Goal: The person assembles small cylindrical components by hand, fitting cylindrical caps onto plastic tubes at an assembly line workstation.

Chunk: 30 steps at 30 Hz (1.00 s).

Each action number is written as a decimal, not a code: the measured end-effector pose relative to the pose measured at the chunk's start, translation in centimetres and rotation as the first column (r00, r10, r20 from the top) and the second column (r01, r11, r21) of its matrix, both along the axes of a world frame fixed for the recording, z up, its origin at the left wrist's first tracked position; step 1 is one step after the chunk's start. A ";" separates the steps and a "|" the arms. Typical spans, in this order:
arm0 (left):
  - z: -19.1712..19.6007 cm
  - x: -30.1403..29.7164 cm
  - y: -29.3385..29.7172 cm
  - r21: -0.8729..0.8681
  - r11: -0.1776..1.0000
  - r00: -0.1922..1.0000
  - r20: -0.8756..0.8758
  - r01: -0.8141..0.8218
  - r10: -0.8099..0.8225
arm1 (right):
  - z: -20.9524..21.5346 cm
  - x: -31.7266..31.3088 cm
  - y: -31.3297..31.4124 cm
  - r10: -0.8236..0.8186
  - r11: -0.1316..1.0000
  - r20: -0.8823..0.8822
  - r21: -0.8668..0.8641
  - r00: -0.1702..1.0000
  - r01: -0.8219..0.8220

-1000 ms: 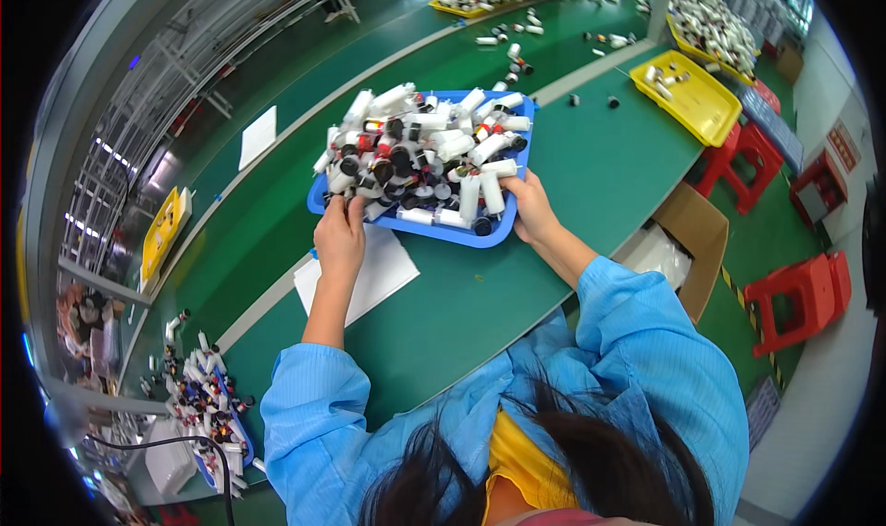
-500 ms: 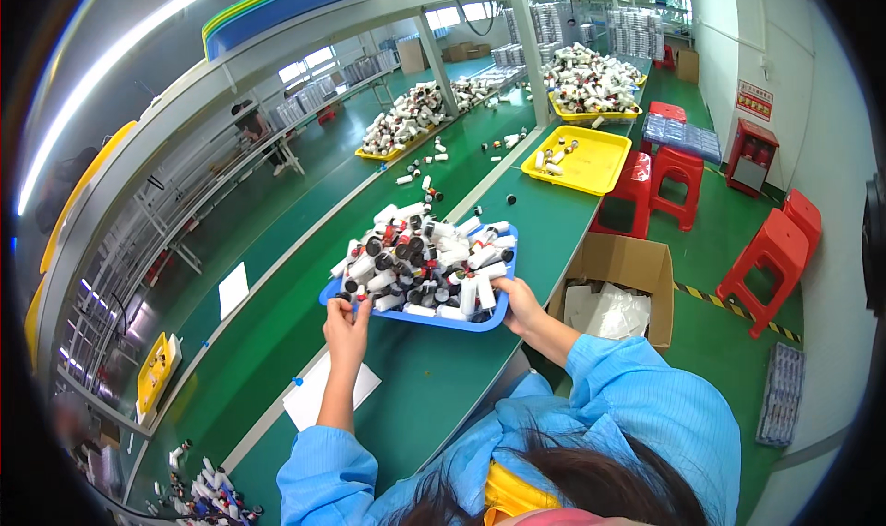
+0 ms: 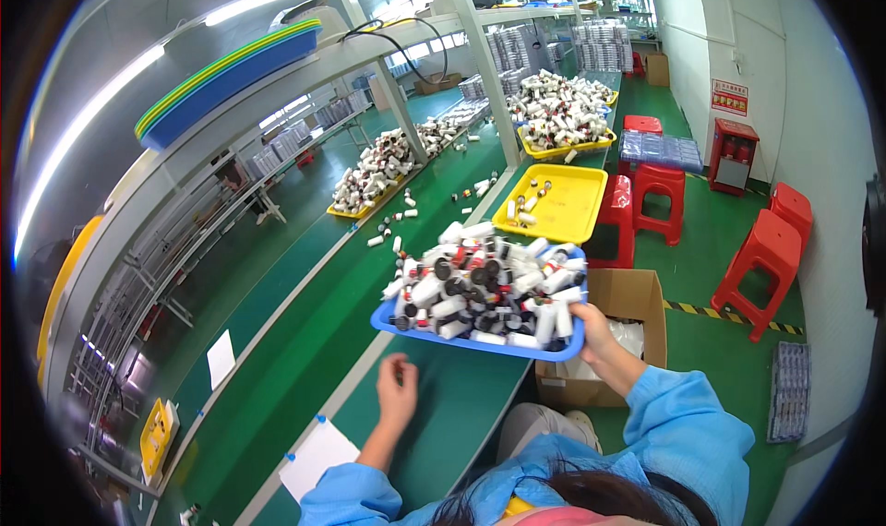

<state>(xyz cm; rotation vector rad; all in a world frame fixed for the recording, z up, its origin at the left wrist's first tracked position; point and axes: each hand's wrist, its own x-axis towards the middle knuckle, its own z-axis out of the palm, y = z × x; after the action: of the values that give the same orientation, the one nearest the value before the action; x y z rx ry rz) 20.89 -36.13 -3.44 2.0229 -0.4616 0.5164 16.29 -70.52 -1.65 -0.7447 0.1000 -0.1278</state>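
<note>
A blue tray (image 3: 449, 340), heaped with small white bottles (image 3: 426, 291) with black or red ends, is tilted above the green table. Its near right corner is gripped by my right hand (image 3: 600, 340). Just below the tray's near left edge, apart from it, is my left hand (image 3: 397, 392); its fingers are loosely bent, the thumb stands off from them, and nothing shows in it. Behind the blue tray lies a yellow tray (image 3: 563, 203) with a few bottles in it.
Heaped bottles fill another yellow tray (image 3: 591, 145) farther back and a pile (image 3: 374, 171) at the far left. Right of the table stand a cardboard box (image 3: 646, 295) and red stools (image 3: 761, 258). A white sheet (image 3: 318, 457) lies near my left arm. A metal post (image 3: 484, 65) rises behind.
The blue tray has moved to the right with my right hand. My left hand has let go of its edge and come away below it. The whole view has shifted somewhat.
</note>
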 end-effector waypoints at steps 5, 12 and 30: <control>-0.3 -0.9 -2.8 0.545 0.832 0.992 0.014 0.099 -0.127 | 4.9 0.4 -6.9 -0.142 0.990 -0.046 -0.022 0.989 0.141; -0.1 -1.7 -3.5 0.694 0.714 0.992 -0.128 0.091 -0.002 | 14.6 3.5 -16.0 -0.245 0.966 -0.062 -0.094 0.967 0.239; 0.1 -2.3 -8.4 0.889 0.430 0.836 -0.352 0.157 0.421 | 18.5 1.0 -30.5 -0.385 0.921 -0.139 -0.114 0.912 0.371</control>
<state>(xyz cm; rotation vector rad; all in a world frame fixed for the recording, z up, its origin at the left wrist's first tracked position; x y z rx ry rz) 18.63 -44.53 -3.32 3.1495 -0.1996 -0.3754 17.31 -100.97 16.81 -0.8145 0.3954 -0.4462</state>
